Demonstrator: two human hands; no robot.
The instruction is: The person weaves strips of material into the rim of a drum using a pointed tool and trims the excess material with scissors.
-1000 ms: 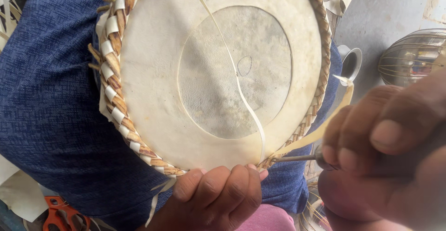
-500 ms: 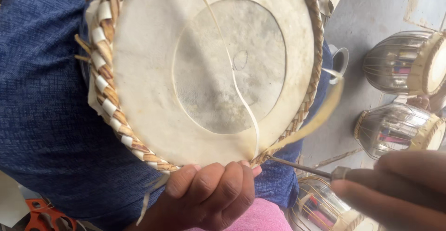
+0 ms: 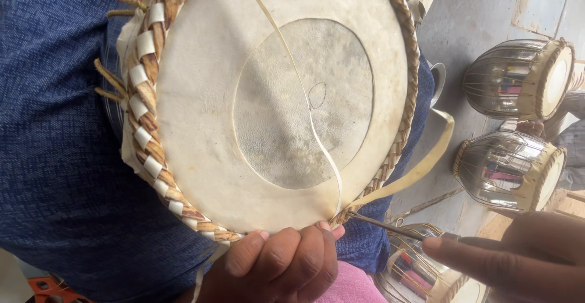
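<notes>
Cream drumhead [image 3: 201, 126] w/ grey centre patch, tan-white braided rim [image 3: 146, 126], blue shirt [image 3: 55, 126].

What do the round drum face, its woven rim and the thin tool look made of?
Drum face: matte cream hide, probably, with a greyer grainy centre. Woven rim: braided tan and pale strips, likely rawhide or cane. Thin tool in the right hand: dark metal shaft, apparently.

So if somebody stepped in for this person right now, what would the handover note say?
Left hand: grips the near rim of the drum head, fingers curled over the braided edge.
Right hand: holds a thin metal tool, its tip at the braid beside the left fingers.
A pale strap crosses the skin and loops out past the rim.
Done: braid looks woven along the visible rim.
Left: strap end loose, tool not clearly through.
Nearby: three metal drum bodies on the floor.
</notes>
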